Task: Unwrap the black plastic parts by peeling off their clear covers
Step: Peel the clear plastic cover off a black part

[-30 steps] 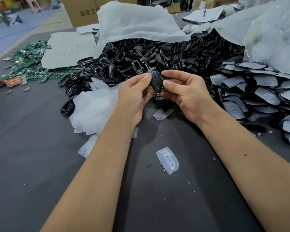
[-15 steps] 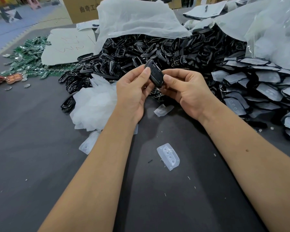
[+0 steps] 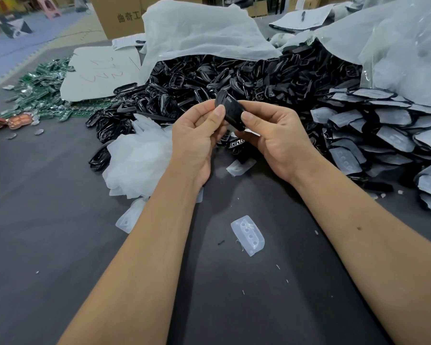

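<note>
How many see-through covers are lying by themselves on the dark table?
3. One clear moulded plastic cover lies between the forearms, one left of the left forearm, one below the hands. More may hide in the white heap.

One black plastic part held up, wrapped stock and shed covers around it

A glossy, oval black plastic part (image 3: 230,109) is pinched, tilted, between the left hand (image 3: 197,138) and the right hand (image 3: 276,138) above the dark grey bench (image 3: 47,232). A heap of bare black plastic frames (image 3: 234,78) is spread behind it. At the right, black parts in cloudy clear covers (image 3: 383,135) are stacked overlapping. A peeled clear moulded cover with four round dimples (image 3: 248,235) lies flat near the front, and a mound of shed clear covers (image 3: 139,158) sits left of the hands.
</note>
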